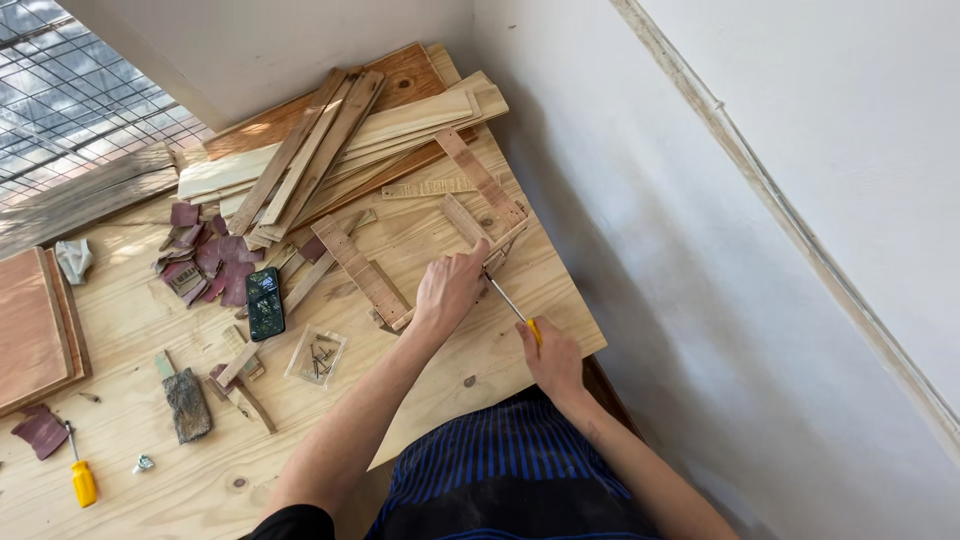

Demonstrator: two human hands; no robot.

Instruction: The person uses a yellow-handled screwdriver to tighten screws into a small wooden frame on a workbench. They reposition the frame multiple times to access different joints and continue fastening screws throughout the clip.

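The right hand, right of centre and low in the frame, was closed round the yellow handle of a screwdriver, whose thin metal shaft ran up and left so the tip met the small wooden frame. The angle suggested the tool was being pressed into a joint near the frame's right end. The left hand lay just left of the shaft, fingers curled down over the frame's slats, apparently pinning the piece flat against the worktop so it would not slide under the tool's push.

Moving outward, a clear plastic bag of small screws or nails sat left of the left forearm, near at hand. Beyond it a dark green phone lay flat. Torn scraps of reddish sandpaper were heaped further left. A loose stack of wooden slats fanned across the upper middle of the frame, clear of the working spot. A second yellow-handled screwdriver lay at the lower left, well apart from both hands, beside a grey sanding block.
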